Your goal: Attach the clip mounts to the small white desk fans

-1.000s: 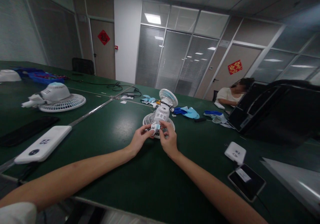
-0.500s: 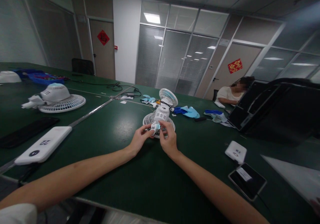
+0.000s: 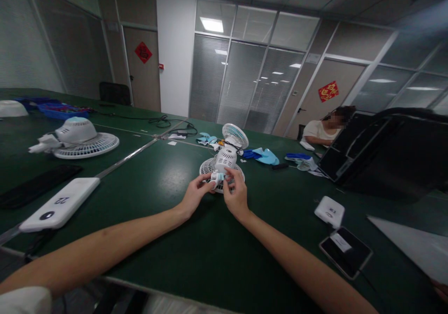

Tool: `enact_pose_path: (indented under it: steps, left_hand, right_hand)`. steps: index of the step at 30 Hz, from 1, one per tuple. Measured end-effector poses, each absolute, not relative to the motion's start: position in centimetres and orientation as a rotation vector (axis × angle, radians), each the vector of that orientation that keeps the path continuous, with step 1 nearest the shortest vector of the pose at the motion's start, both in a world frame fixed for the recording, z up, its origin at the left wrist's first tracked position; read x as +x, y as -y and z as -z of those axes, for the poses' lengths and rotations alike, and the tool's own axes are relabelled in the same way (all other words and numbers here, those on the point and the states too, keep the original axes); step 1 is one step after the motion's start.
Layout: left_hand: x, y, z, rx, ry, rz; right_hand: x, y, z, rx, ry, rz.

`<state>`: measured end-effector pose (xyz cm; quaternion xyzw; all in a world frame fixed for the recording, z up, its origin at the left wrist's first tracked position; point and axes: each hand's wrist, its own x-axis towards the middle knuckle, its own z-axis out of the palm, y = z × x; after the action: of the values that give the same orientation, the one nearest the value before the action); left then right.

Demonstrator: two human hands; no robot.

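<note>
A white electric fan (image 3: 225, 158) lies face down on the green table in front of me, its motor housing upward. At its near end is a white joint with a light blue part (image 3: 220, 177). My left hand (image 3: 196, 193) pinches the left side of this joint between thumb and fingers. From the right, my right hand (image 3: 237, 193) is closed at the light blue part, with thumb and fingertips close together. Whatever small thing lies between those fingertips is hidden. Just behind stands another white fan (image 3: 235, 136), tilted, with a dark cable by it.
Another fan (image 3: 77, 134) lies at left, near a white power bank (image 3: 60, 205) and a blue tray (image 3: 63, 110). Blue fan blades (image 3: 268, 157) lie beyond my right hand. At right are a smaller power bank (image 3: 329, 211), a phone (image 3: 346, 252), a black bag (image 3: 388, 150) and a seated person (image 3: 320, 131).
Both hands keep their hold at the fan's joint, with only slight finger movement on the right. The view has shifted a little. Part of a hand has appeared at the lower right edge.
</note>
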<state>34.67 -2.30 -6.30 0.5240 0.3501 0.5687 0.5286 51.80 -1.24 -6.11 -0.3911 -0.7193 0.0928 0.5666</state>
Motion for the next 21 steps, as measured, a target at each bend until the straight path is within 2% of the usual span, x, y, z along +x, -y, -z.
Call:
enact_pose_path:
  steps: [21]
  left_hand:
    - [34.74, 2.08, 6.52, 1.256, -0.836, -1.381]
  right_hand:
    - [51.82, 1.62, 5.84, -0.892, 1.764, -0.177]
